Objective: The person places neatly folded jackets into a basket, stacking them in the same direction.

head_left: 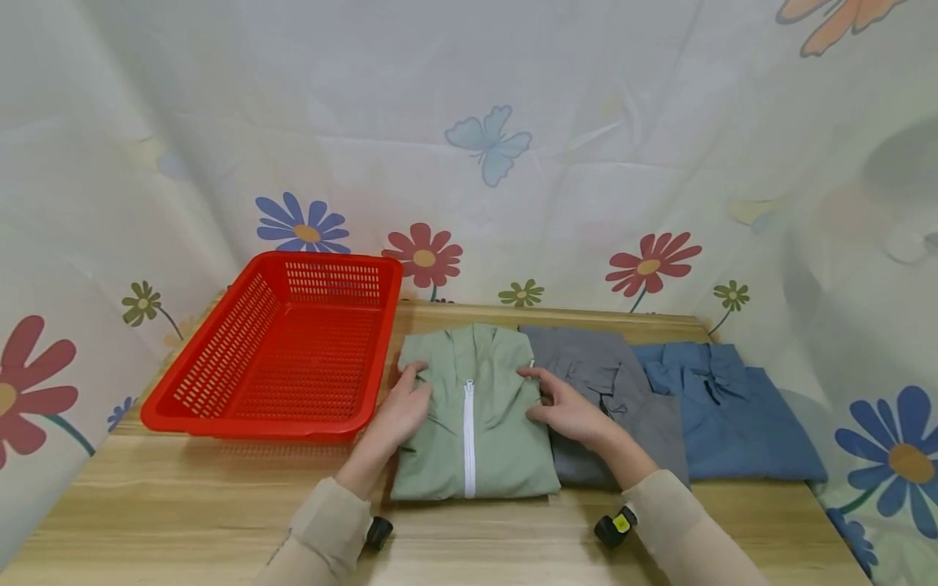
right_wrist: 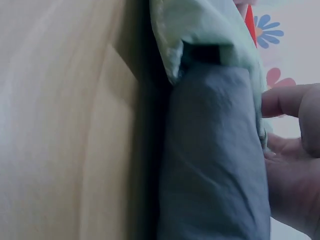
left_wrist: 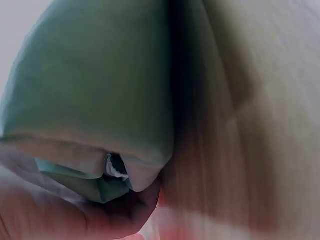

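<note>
A folded light-green jacket (head_left: 506, 456) with a white zipper lies front up on the wooden table. My left hand (head_left: 405, 407) holds its left side. The left wrist view shows fingers (left_wrist: 142, 210) bent against the layered edge of the green fabric (left_wrist: 95, 85). My right hand (head_left: 572, 411) touches the jacket's right side, thumb and index finger apart. A folded grey garment (head_left: 652, 431) lies just to the right, its left part under the green jacket's edge. In the right wrist view, the right fingers (right_wrist: 287, 102) are above the grey fold (right_wrist: 215, 150).
An empty red plastic basket (head_left: 308, 427) with slotted sides stands left of the jacket. A folded blue garment (head_left: 755, 431) lies at the far right, beside the grey one. Behind the table (head_left: 498, 545) hangs a flower-printed curtain (head_left: 352, 146).
</note>
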Motion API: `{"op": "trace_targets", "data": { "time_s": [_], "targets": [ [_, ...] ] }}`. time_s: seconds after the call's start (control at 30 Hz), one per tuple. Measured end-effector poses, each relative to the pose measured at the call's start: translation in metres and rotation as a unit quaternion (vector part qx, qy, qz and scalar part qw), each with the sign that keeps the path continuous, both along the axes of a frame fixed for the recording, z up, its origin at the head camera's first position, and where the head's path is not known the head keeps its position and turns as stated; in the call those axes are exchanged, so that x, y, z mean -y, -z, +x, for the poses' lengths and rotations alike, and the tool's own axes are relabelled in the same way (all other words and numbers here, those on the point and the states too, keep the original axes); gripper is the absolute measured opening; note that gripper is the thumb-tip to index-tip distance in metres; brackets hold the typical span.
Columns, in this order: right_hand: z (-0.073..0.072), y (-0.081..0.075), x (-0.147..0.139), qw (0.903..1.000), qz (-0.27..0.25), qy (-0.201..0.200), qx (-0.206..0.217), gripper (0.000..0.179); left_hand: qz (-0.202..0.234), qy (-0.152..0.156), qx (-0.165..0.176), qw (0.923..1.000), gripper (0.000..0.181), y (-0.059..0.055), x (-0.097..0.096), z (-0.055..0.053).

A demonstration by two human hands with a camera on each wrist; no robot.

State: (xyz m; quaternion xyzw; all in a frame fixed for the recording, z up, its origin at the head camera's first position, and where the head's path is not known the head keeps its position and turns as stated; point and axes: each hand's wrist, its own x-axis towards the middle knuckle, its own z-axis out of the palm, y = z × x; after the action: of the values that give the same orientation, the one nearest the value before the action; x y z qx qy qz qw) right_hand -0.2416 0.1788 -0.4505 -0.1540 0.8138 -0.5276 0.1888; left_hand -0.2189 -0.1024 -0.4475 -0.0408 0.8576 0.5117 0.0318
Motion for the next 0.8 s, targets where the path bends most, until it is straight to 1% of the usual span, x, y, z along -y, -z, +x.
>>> {"op": "trace_targets", "data": {
  "time_s": [0.1,0.17,0.27,0.33,0.43,0.53,0.67,0.73,0.8],
  "targets": [
    [-0.001,-0.001,-0.004,0.9995,-0.005,-0.032,0.001,0.068,0.007,0.008,-0.006,0.9999,0.054,0.0,0.001,0.001],
    [-0.002,-0.001,-0.006,0.9991,-0.003,-0.042,0.0,0.069,0.012,0.016,-0.011,0.9997,0.055,0.0,0.003,0.003],
    [-0.002,-0.001,-0.008,0.999,-0.003,-0.044,0.004,0.069,0.025,0.028,-0.022,0.9991,0.058,0.0,0.004,0.005],
    [-0.003,-0.002,-0.008,0.9991,-0.007,-0.04,0.007,0.068,0.039,0.03,-0.03,0.9984,0.06,0.0,0.004,0.006],
    [-0.003,-0.003,-0.009,0.9992,-0.02,-0.032,0.012,0.065,0.067,0.025,-0.037,0.9967,0.064,0.001,0.005,0.007],
    [-0.004,-0.003,-0.01,0.9992,-0.032,-0.019,0.013,0.063,0.1,0.009,-0.022,0.9947,0.067,0.001,0.006,0.006],
    [-0.005,-0.001,-0.01,0.9987,-0.048,0.001,0.015,0.062,0.132,-0.005,0.001,0.9913,0.066,-0.002,0.005,0.008],
    [-0.005,0.0,-0.01,0.9984,-0.053,0.013,0.013,0.061,0.149,-0.004,0.006,0.9888,0.066,-0.005,0.005,0.009],
    [-0.004,0.0,-0.009,0.9978,-0.057,0.03,0.009,0.06,0.169,-0.001,0.004,0.9856,0.065,-0.008,0.004,0.011]
  ]
}}
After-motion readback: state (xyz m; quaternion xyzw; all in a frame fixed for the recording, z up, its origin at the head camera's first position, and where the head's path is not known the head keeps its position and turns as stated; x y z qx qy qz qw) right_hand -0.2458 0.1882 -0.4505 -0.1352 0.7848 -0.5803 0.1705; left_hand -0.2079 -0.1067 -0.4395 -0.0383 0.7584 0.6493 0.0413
